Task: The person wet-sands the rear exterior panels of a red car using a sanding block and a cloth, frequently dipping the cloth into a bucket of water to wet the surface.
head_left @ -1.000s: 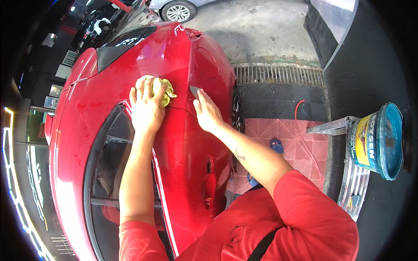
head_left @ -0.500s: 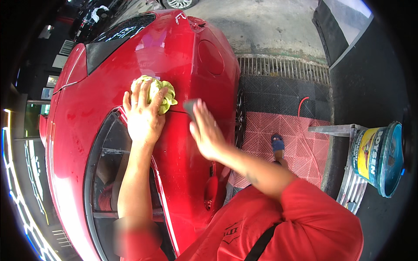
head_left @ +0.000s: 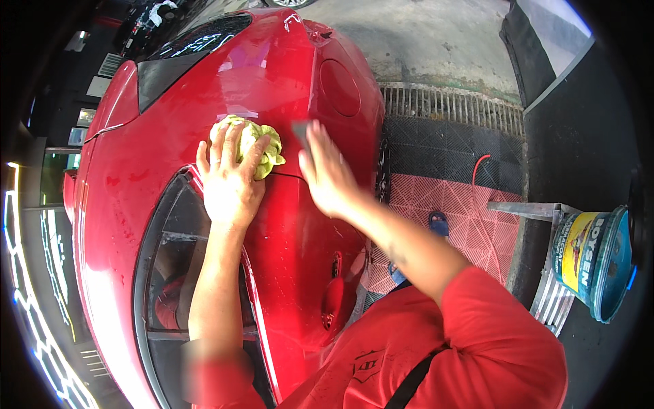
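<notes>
A red car (head_left: 281,235) with a wet, glossy side fills the view to the left of my body. My left hand (head_left: 233,187) presses a crumpled yellow-green cloth (head_left: 270,144) onto the panel above the rear corner of the side window (head_left: 178,252). To its right, my right hand (head_left: 330,176) lies along the car's shoulder line, slightly blurred. Under its fingers a small dark grey pad (head_left: 300,128) sticks out at the left side; the rest of it is hidden. The round fuel flap (head_left: 339,88) is just beyond that hand.
At the right, a blue-green bucket (head_left: 603,262) sits on a metal step stand (head_left: 553,296). A red hose (head_left: 475,194) runs over red and black floor tiles (head_left: 453,153). A drain grate (head_left: 449,105) crosses behind them. A blue sandal (head_left: 438,222) shows near my arm.
My right hand has slid the grey pad farther away along the panel, closer to the fuel flap. My left hand stays on the cloth at the same spot. The view has shifted slightly.
</notes>
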`<act>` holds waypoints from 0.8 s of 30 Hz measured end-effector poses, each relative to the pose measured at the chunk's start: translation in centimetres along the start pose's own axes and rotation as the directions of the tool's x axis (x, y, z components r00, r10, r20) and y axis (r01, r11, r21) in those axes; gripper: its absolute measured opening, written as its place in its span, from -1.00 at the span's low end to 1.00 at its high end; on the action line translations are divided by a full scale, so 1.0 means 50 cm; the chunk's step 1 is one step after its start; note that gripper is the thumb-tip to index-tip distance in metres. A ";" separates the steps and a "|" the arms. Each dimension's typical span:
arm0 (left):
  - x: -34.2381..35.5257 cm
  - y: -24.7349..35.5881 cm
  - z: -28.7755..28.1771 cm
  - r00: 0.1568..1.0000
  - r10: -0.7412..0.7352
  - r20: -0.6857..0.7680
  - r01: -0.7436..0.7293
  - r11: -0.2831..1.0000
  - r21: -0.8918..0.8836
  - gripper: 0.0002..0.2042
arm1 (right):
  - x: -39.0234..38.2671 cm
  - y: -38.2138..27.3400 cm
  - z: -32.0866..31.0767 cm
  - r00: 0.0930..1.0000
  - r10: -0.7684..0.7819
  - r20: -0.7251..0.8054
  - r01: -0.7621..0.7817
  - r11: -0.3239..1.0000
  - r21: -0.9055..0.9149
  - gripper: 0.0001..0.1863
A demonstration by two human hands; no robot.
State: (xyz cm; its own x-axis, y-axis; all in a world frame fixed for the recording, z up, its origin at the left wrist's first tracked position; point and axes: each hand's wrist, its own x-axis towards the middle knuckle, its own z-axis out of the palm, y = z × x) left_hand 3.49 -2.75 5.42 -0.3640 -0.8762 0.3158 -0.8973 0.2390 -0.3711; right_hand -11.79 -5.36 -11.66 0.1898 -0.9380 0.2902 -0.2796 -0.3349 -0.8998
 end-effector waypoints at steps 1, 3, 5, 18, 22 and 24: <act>0.007 0.001 -0.002 1.000 0.002 -0.003 -0.002 1.000 0.007 -0.30 | 0.090 0.025 -0.013 0.998 0.019 -0.058 -0.018 1.000 0.003 -0.22; 0.023 0.008 -0.004 1.000 0.014 -0.002 -0.014 1.000 0.006 -0.29 | 0.217 0.087 -0.038 0.990 -0.028 -0.136 0.023 0.999 -0.038 -0.23; 0.023 0.007 -0.003 1.000 0.015 0.023 -0.014 1.000 -0.007 -0.28 | 0.197 0.099 -0.026 0.990 -0.047 -0.132 0.043 0.999 -0.032 -0.23; 0.015 0.003 -0.022 0.988 -0.025 0.154 0.025 1.000 0.006 -0.26 | 0.224 0.109 -0.050 0.992 -0.118 0.039 0.119 0.992 -0.036 -0.24; 0.016 0.008 -0.013 0.991 -0.036 0.126 0.035 0.999 0.016 -0.25 | 0.196 0.120 -0.061 0.982 -0.165 0.097 0.176 0.976 -0.126 -0.21; 0.028 0.009 -0.014 0.992 -0.031 0.120 0.029 0.999 0.015 -0.24 | 0.340 0.145 -0.083 0.999 -0.013 0.035 0.016 0.995 -0.103 -0.22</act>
State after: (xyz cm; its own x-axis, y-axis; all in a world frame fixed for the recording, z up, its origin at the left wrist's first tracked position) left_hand 2.40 -3.56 6.29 -0.3038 -0.9271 0.2197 -0.9036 0.2072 -0.3749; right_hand -14.52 -24.12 -11.90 0.2258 -0.9299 0.2903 -0.3719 -0.3577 -0.8566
